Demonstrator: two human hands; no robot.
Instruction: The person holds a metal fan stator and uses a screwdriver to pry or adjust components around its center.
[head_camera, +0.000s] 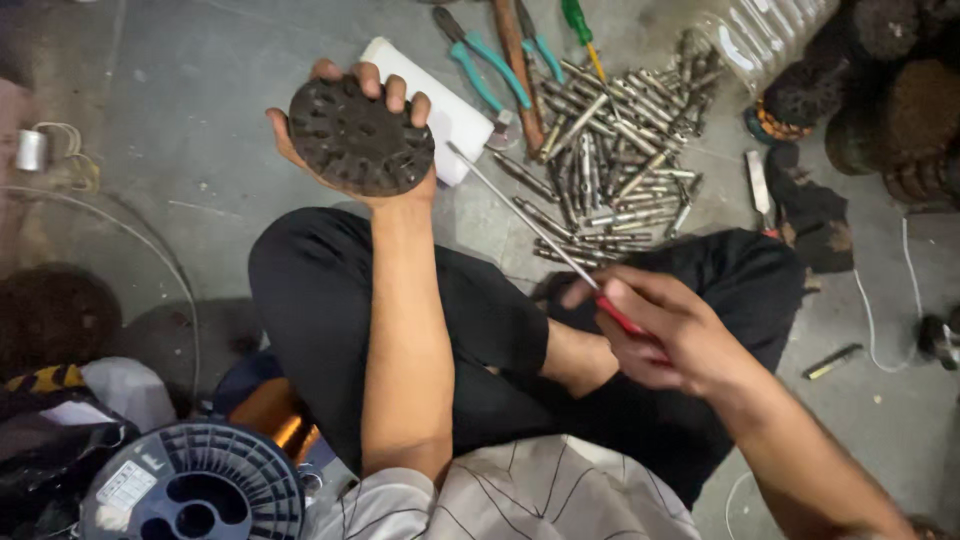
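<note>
Down at the far left, well away from the heap of metal bolts (615, 150), a blue-grey plastic spool (195, 487) lies on the concrete floor (180, 110) with a coil of copper wire (275, 420) just beside it. The person sits cross-legged in black trousers (320, 290). Their left hand (345, 145) is raised, left of the bolt heap, fingers curled over the rim of a dark, grimy round disc (362, 135) with slots around its edge, gripping it face-up toward us. Behind that disc, between it and the bolts, lies a white block (440, 105). Teal-handled pliers (480, 65) and a green-handled screwdriver (580, 30) rest at the heap's upper edge. Below the heap, over the lap, the right hand (660, 325) is clenched on the red handle of a long thin screwdriver (530, 225), its shaft slanting up toward the disc, tip just short of it. Right of the bolts a clear plastic bottle (765, 35) lies on the floor.
</note>
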